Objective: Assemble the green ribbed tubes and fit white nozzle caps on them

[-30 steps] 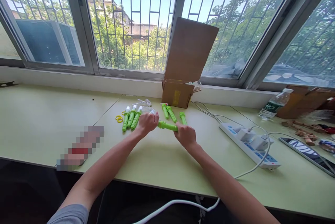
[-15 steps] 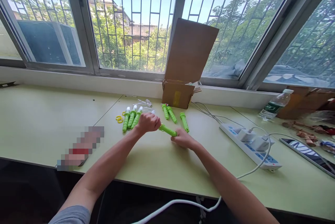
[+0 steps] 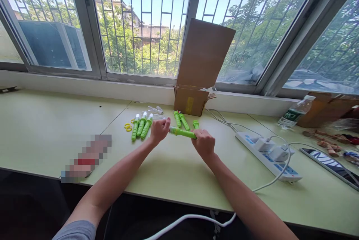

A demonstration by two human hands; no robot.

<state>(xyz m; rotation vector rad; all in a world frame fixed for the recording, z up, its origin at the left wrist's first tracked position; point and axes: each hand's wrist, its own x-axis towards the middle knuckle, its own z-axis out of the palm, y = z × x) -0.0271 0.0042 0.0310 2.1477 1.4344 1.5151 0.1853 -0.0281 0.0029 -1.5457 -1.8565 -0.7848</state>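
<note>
Above the table a green plastic tube (image 3: 185, 133) lies almost level between my two hands. My right hand (image 3: 204, 143) is wrapped round its right end. At the other end, a clear ridged section meets my left hand (image 3: 160, 131), whose fingers are closed around it; the part inside that grip is hidden. Left of my left hand are several green tubes (image 3: 141, 126) with white tops, side by side. Beyond the hands lie two green tubes (image 3: 183, 122), and one more green tube (image 3: 196, 124) is partly covered by my right hand.
Yellow rings (image 3: 128, 127) and clear plastic pieces (image 3: 156, 110) lie near the tubes. A cardboard box (image 3: 188, 101) stands open by the window. To the right are a power strip (image 3: 269, 157) with cables, a water bottle (image 3: 295, 113) and a phone (image 3: 331, 165).
The tube has swung from a slant to nearly level, and its clear ridged end now shows. My right hand has moved right and slightly up; my left hand has turned.
</note>
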